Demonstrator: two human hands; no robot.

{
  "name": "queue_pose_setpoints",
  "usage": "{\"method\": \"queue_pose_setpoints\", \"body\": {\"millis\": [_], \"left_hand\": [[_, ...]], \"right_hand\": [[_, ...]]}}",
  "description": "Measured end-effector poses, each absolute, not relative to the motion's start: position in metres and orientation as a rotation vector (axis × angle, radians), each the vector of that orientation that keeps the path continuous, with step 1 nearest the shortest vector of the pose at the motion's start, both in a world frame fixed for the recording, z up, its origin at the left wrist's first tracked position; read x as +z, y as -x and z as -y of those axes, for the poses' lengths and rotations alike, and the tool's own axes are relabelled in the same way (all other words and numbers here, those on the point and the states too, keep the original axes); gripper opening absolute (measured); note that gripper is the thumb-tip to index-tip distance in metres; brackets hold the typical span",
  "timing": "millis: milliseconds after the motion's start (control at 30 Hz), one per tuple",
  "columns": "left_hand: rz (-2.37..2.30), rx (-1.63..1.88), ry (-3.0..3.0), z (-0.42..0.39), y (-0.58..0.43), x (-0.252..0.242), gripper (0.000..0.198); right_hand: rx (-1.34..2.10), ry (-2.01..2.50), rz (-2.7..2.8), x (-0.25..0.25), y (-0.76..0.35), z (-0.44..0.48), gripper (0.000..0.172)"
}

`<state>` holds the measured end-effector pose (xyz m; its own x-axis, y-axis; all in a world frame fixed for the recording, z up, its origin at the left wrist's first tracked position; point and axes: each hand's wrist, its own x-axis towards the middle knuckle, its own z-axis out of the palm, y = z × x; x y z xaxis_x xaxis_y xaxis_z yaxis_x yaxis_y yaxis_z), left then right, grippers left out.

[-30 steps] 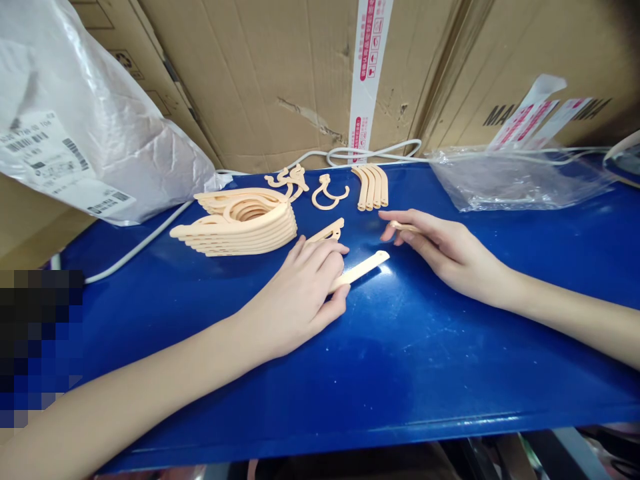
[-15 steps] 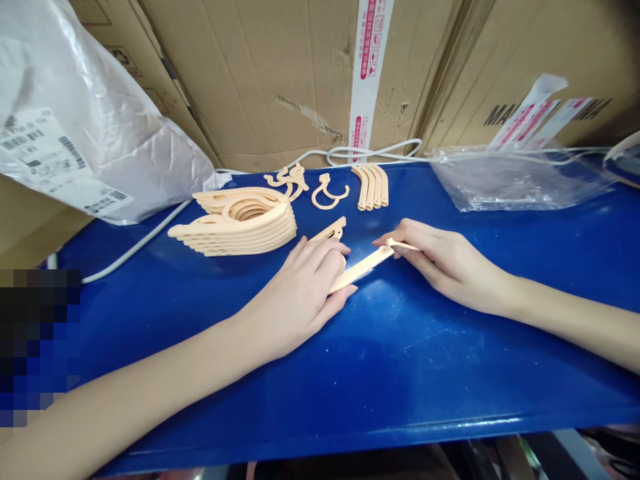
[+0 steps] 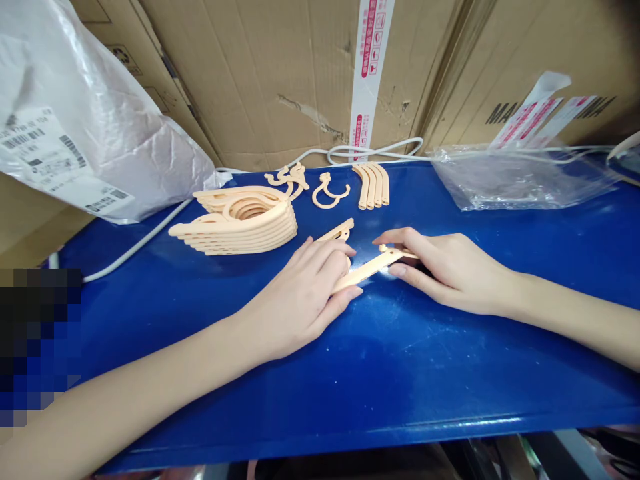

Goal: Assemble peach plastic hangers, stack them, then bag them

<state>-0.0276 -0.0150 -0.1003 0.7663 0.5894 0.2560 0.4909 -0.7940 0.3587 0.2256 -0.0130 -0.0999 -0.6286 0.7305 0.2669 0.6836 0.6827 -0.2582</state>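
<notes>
My left hand (image 3: 313,287) is closed around a cream plastic hanger piece (image 3: 367,268), its fingers draped over the middle and its thumb along the near side. One end of that piece sticks out toward the right; another part shows beyond my fingers. At the right end, my right hand (image 3: 440,267) has its index finger above and thumb below, pinching a slim cream hook (image 3: 410,254) seen edge-on. The hook's small knob rests by the hanger's tip; whether they are joined I cannot tell. Behind my left hand lies a stack of matching cream hanger pieces (image 3: 245,230).
Loose hooks (image 3: 330,193) and several curved strips (image 3: 373,187) lie at the back of the blue table (image 3: 400,373). A clear plastic bag (image 3: 520,183) is at the back right, a white parcel bag (image 3: 115,133) at the left. A white cable (image 3: 140,247) runs along cardboard boxes (image 3: 280,60).
The hanger piece's right end and the hook have tilted slightly lower. My right thumb and index finger have spread farther apart around them, and my left hand has shifted a little right.
</notes>
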Motion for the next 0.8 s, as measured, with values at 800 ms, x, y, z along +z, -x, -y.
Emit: {"method": "queue_pose_setpoints", "body": {"millis": [800], "left_hand": [[-0.879, 0.516, -2.765, 0.014, 0.026, -0.101, 0.029]], "right_hand": [[0.403, 1.389, 2.436, -0.091, -0.221, 0.024, 0.038]]}}
